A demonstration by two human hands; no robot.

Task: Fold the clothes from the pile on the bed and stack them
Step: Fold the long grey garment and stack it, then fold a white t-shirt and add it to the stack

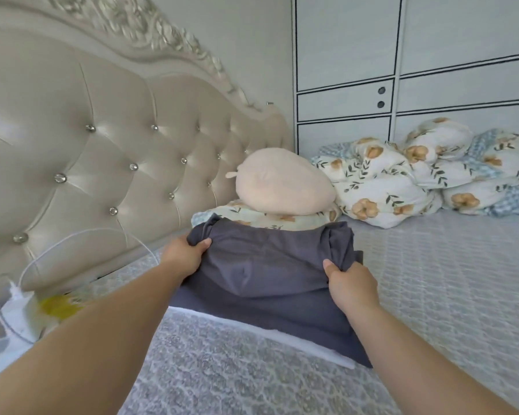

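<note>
A dark grey garment (264, 274) lies partly folded in the middle of the bed, on top of a white folded garment (306, 339) whose edge shows along its near side. My left hand (183, 256) grips the grey garment's far left corner, thumb on top. At the right edge my right hand (351, 284) pinches a bunched fold of the same garment. The far part of the cloth is lifted and doubled toward me.
A grey patterned bedspread (432, 280) covers the bed. A tufted headboard (102, 160) runs along the left. A beige plush cushion (282, 181) sits on a floral pillow behind the garment. A floral duvet (417, 181) is bunched at the far right. White cable and charger (15, 298) lie at left.
</note>
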